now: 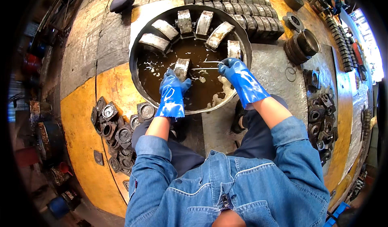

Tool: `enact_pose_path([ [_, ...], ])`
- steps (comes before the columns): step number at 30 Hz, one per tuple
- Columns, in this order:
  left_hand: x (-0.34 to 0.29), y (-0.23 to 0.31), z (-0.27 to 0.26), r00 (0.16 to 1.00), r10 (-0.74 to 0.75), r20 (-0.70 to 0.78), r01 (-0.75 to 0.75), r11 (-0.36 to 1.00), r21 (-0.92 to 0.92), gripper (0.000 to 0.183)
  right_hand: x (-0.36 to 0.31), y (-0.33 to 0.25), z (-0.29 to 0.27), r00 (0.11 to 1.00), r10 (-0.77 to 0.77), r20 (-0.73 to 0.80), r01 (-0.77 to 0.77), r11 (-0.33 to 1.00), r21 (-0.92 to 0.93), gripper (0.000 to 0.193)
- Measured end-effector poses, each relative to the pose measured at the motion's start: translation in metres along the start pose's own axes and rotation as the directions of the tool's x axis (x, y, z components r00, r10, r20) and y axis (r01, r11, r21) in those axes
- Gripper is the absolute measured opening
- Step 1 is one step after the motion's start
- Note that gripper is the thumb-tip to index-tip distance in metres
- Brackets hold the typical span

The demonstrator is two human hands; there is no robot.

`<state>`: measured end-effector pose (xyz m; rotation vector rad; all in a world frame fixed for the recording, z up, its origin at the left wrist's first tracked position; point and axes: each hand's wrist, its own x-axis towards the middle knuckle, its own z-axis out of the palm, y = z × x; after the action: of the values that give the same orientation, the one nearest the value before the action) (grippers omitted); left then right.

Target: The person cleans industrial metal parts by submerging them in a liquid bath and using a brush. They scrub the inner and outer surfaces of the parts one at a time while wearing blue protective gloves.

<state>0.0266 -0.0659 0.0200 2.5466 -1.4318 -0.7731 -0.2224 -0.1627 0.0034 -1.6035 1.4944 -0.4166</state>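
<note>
Both my hands wear blue rubber gloves and are over a large round metal tub (134, 71) of murky brown liquid. With my left hand (173, 87) I grip a curved, block-shaped metal part (182, 68) in the tub's middle. My right hand (233, 71) is closed on a thin two-pronged metal wire tool (204, 68), its prongs pointing left toward that part. Several similar metal parts (163, 29) lean around the tub's far inner wall, wet and whitish on top. One of them (234, 50) stands just beyond my right hand.
Rows of stacked metal parts (258, 23) stand behind the tub. Piles of dark metal pieces lie at left (117, 136) and right (323, 118). Metal rings (303, 43) sit at far right, a dark stool (122, 2) at far left. Another person (333, 0) is at the upper right.
</note>
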Motion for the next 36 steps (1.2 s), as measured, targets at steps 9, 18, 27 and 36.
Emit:
enact_pose_path([
  [9, 0.012, -0.028, 0.006, 0.981, 0.027, -0.194, -0.019, 0.999, 0.043, 0.078, 0.003, -0.047, 0.013, 0.996, -0.066, 0.053, 0.084, 0.796, -0.599, 0.021],
  [18, 0.029, -0.038, 0.001, 0.988, -0.045, -0.150, 0.059, 0.994, 0.091, 0.080, 0.003, -0.047, 0.012, 0.999, -0.037, 0.017, 0.041, 0.925, -0.378, 0.026],
  [27, 0.027, -0.031, -0.001, 0.990, -0.049, -0.129, 0.065, 0.990, 0.124, 0.074, 0.014, -0.040, 0.034, 0.999, 0.028, 0.025, -0.009, 0.832, -0.554, 0.026],
  [36, 0.029, -0.050, 0.004, 0.981, 0.021, -0.191, -0.036, 0.997, -0.075, 0.069, 0.019, -0.023, 0.077, 0.878, 0.212, 0.430, 0.162, 0.713, -0.682, 0.024],
])
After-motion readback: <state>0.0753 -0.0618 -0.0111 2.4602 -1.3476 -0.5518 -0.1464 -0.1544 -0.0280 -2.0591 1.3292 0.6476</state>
